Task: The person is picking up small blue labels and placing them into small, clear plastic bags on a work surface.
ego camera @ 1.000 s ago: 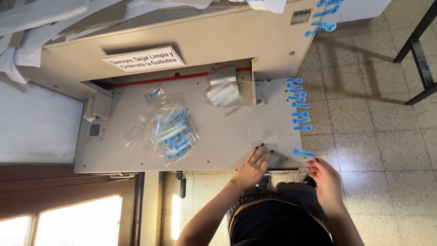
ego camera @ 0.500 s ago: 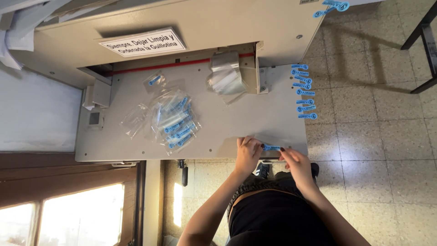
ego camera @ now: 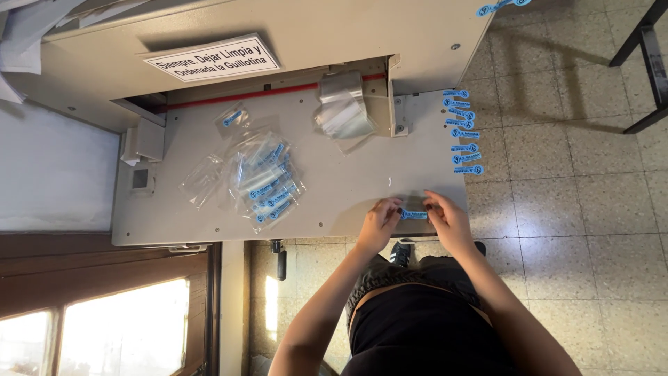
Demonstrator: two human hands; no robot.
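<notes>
The person is standing at a big grey machine table point(ego camera: 334, 188). Both hands are pinching one small blue tag point(ego camera: 415, 215) near the front edge of the table. The left hand point(ego camera: 379, 221) is closing its fingers on the left end of the tag. The right hand point(ego camera: 447, 219) is closing its fingers on the right end. A thin clear bag may be around the tag, but it is too small to tell.

The job looks partly done. A pile of filled clear bags point(ego camera: 268, 182) with blue tags inside is lying on the left part of the table. A row of loose blue tags point(ego camera: 462, 132) is waiting along the right edge, well apart from the pile. So it seems some tags are still left to pack.

A stack of empty clear bags point(ego camera: 342, 111) is sitting at the back, near a red line point(ego camera: 264, 92). A white sign with dark letters point(ego camera: 213, 58) is lying on top of the machine. One more bag with a tag point(ego camera: 233, 118) is lying alone near the back.
</notes>
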